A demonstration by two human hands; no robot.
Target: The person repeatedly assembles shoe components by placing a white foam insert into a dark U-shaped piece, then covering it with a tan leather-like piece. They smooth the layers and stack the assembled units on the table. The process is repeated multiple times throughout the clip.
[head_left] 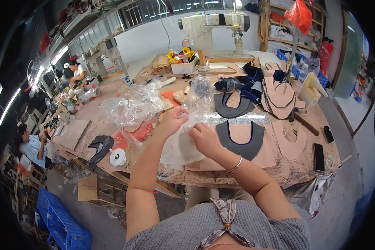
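My left hand [172, 122] is raised over the table's near middle, its thumb and fingers pinched together on a thin, translucent whitish sheet [177, 149]. Close beside it, my right hand [205, 140] has its fingers curled in against the same sheet. The sheet spreads below both hands toward the table's front edge. Right of my right hand lies a dark grey U-shaped shoe upper piece [248, 146] with blue edging, on tan material. Another dark U-shaped piece [233, 109] is behind it. Crumpled clear plastic [133, 106] sits left of my left hand.
A sewing machine [214, 31] stands at the back. On the right are a hammer [306, 124], a phone [318, 157] and tan cut pieces [279, 98]. A white thread spool [118, 157] is near the left front edge. Two people work farther left.
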